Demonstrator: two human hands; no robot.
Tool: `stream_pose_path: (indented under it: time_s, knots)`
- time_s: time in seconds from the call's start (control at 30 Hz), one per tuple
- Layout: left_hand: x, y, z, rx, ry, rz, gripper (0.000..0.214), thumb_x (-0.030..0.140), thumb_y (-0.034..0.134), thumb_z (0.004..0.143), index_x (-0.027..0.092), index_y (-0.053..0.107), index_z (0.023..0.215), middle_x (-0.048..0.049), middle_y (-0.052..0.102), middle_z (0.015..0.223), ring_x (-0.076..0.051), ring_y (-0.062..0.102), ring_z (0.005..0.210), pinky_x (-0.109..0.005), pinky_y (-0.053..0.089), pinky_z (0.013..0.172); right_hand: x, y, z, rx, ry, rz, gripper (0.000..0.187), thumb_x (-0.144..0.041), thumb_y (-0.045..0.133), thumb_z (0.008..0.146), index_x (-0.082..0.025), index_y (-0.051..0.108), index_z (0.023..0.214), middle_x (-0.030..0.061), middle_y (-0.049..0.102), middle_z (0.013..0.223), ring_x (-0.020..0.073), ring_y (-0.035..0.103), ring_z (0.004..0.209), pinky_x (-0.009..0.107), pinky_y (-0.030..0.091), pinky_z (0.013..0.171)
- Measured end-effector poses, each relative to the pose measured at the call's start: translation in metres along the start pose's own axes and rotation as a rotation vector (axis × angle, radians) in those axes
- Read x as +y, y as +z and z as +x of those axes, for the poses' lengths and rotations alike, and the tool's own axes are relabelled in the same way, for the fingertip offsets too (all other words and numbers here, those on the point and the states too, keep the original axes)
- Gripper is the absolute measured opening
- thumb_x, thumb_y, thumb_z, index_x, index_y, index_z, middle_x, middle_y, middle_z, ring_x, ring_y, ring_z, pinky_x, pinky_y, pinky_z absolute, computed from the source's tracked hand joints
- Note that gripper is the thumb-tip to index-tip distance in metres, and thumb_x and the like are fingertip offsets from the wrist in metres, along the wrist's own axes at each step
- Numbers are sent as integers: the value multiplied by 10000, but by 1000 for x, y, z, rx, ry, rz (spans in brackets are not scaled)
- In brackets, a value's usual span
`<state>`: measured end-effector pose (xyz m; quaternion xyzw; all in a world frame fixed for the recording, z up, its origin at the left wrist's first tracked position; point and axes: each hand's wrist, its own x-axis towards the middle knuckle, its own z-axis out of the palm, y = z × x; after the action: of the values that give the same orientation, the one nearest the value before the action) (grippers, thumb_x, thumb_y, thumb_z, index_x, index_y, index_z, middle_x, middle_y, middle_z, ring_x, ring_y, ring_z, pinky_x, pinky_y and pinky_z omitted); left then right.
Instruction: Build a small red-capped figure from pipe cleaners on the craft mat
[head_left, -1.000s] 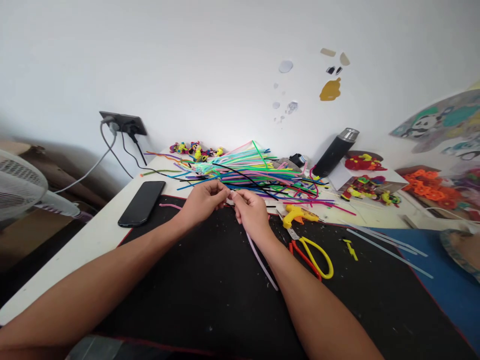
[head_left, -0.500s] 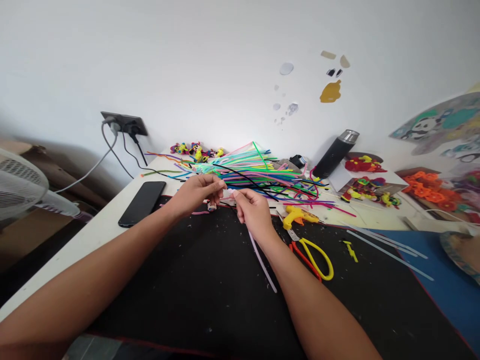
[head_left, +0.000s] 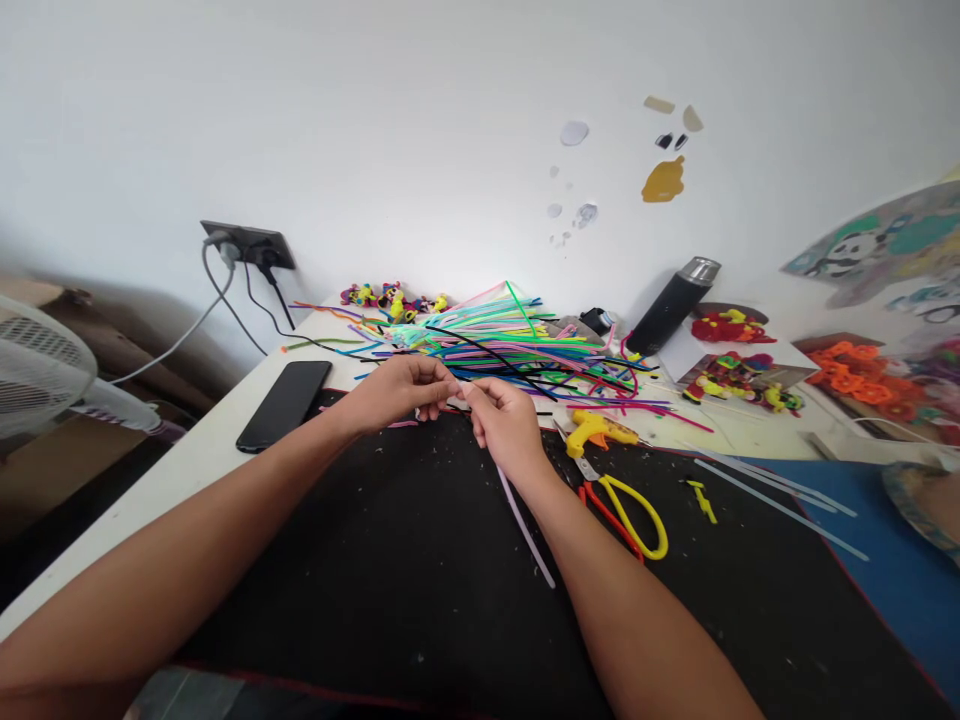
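A pale lilac pipe cleaner trails down from beneath my right hand onto the black mat. My right thumb and fingers are closed in a pinch on its upper end. Right beside them, the fingertips of my left hand pinch the same end, and both sets of fingertips meet. Fingers hide the held end, so its shape cannot be made out. Behind my hands lies a big heap of coloured pipe cleaners.
Scissors with red and yellow handles and a yellow glue gun lie right of my hands. A phone lies to the left. Farther back stand a black flask and small colourful figures. A fan is at far left.
My left hand has shifted slightly right and its fingertips have closed in on the right ones. The pale piece that showed between them is now mostly covered.
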<state>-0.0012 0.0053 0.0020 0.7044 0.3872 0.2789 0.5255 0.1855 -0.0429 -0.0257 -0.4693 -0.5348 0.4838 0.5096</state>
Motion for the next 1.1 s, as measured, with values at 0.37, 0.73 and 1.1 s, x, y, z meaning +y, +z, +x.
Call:
stream_pose_path:
  time_s: [0.37,0.73,1.1]
  knots:
    - [2,15,-3,160,-10,-42,302,466,734,855,176,661,810,26,597,582,-110,547,509,-218,430,508,-3,-1,0,4,-7,15,279,-445,632,881,-178,678,814,-80,476,437,84,399,342,215,310,385]
    - [2,35,1,328,26,-244,334,466,779,782,178,622,717,38,568,563,-91,490,480,-218,377,477,0,5,0,37,15,116,318,-494,648,866,-183,666,802,-87,449,440,83,396,343,216,279,366]
    - [-4,8,4,197,-63,-391,429,557,828,767,162,663,794,15,612,642,-109,560,509,-242,472,502,-6,0,1,56,34,111,315,-497,666,851,-185,700,823,-90,437,446,81,380,350,217,285,374]
